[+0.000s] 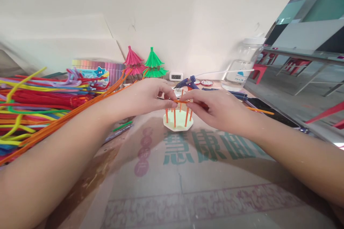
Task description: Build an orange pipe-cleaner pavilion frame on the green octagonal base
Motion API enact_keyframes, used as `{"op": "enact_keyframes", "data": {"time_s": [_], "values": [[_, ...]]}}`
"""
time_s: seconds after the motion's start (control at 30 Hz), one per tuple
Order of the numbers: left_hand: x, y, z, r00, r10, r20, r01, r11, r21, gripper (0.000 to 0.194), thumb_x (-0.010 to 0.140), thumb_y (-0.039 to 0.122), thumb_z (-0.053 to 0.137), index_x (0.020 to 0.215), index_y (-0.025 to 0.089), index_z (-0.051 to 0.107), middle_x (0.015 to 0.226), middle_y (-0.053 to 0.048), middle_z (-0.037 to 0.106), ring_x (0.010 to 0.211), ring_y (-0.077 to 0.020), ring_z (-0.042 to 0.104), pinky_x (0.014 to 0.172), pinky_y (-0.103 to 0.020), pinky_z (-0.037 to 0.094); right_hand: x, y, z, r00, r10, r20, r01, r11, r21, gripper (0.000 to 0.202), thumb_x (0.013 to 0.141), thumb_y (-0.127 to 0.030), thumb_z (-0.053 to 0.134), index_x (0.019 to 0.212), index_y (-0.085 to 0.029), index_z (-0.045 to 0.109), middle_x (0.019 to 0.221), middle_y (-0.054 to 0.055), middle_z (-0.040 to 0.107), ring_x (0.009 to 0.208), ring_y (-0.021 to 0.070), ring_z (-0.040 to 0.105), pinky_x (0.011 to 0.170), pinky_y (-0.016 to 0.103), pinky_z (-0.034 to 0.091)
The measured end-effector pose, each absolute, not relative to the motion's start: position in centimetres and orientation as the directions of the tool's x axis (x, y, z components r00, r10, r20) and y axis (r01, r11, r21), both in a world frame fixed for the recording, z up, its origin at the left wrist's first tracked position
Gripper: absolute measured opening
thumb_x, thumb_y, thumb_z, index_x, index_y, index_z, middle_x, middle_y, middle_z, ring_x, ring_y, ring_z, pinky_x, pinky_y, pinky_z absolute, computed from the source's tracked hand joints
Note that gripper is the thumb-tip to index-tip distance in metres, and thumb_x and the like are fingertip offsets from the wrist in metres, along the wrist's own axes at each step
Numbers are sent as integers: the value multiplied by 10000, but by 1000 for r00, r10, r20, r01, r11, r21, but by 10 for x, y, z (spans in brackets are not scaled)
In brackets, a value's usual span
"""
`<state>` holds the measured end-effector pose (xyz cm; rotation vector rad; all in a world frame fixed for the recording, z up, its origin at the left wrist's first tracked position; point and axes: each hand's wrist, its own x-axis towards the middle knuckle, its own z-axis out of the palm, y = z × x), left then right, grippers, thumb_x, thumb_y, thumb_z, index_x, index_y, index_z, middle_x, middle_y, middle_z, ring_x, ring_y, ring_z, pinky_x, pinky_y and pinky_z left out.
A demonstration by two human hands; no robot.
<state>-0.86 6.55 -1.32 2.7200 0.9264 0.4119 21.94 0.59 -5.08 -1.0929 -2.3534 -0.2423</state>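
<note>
1. Okay, left hand: thumb and fingertips pinched on one end of a short orange strip.
2. Right hand: fingertips closed on the strip's other end, just beside the left ones.
3. Strip sits level with the tops of upright orange posts; can't tell whether it touches them.
4. Posts stand on a pale octagonal base, which rests on a printed sheet over the surface.
5. Right behind: blue glue gun, small white digital clock.
6. Farther back, left of clock: green tree figure, pink tree figure, then a marker set.
7. Far left: heap of multicolored fuzzy stems, long orange ones beside left forearm.
8. Right side: clear bottle, dark phone partly behind right arm.
</note>
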Motion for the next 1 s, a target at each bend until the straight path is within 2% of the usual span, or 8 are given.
{"op": "enact_keyframes", "data": {"time_s": [0.13,0.33,0.47,0.7,0.87,1.0], "values": [[-7,69,-18,770,610,190,538,-779,321,194,870,376,636,937,265,780,975,3,682,897,-162,639,764,-256,440,222,5,-46,-478,691,542,791,608,-77,283,994,-273,469,1175,-249,686,862,19,742,638,153,600,595,282,360],[-8,77,-24,829,498,254,458,-865,204,184,850,402,687,870,246,781,1050,-20,671,1017,-198,611,835,-279,441,223,6,-44,-471,704,531,801,594,-78,272,1001,-298,465,1171,-274,675,876,16,740,637,158,609,586,290,376],[-9,78,-24,838,483,255,442,-873,206,157,861,351,672,889,242,782,1075,-3,705,1006,-184,641,817,-257,450,223,6,-46,-477,697,535,799,597,-66,280,1001,-295,465,1186,-272,674,888,18,744,646,162,618,595,293,386],[-9,74,-22,800,548,244,498,-834,239,197,869,337,651,989,258,786,991,17,746,885,-162,679,722,-233,454,223,6,-46,-497,674,547,785,617,-47,302,998,-292,467,1211,-254,678,867,23,738,697,171,636,626,291,396],[-9,75,-21,813,531,239,486,-845,223,208,886,359,633,993,267,785,1031,15,745,953,-179,668,759,-248,452,223,6,-46,-499,679,538,786,616,-48,305,1002,-297,456,1205,-250,679,873,23,733,691,166,628,617,285,387],[-7,76,-22,850,467,245,439,-884,159,209,888,392,644,917,246,791,1041,-7,735,989,-194,644,829,-281,444,223,6,-45,-512,676,530,780,625,-43,300,998,-273,455,1192,-245,683,898,29,739,722,168,632,626,284,384]]}}
